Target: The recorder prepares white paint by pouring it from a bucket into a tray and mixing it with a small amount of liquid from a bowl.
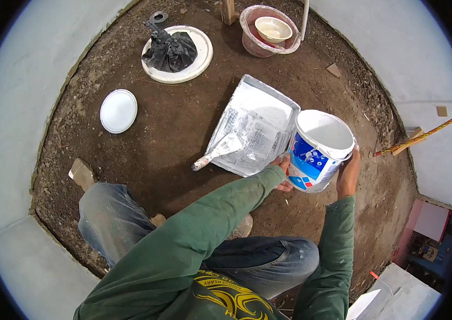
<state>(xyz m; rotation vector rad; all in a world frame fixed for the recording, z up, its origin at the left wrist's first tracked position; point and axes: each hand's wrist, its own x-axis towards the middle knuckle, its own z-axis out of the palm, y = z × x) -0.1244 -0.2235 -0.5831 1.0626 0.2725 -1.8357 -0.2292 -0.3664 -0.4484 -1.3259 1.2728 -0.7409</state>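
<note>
Both my hands grip a white plastic bucket (322, 138) with a blue label, upright or slightly tilted at the right of the tray. My left hand (282, 176) is wrapped round its lower left side, partly behind my forearm. My right hand (350, 173) holds its right side near the rim. The bucket's inside is white. Beside it lies a paint tray (260, 101) coated with white paint, with a paint-smeared brush (220, 149) resting across its lower left edge, handle outward.
A white lid (119, 111) lies left; behind are a larger lid (199, 61) under a black bag (170, 50), a pink basin (252, 42) holding a bowl (273, 28), and a wooden post (228, 10). White walls (23, 106) border the dirt floor; a yellow rope (423, 133) is right.
</note>
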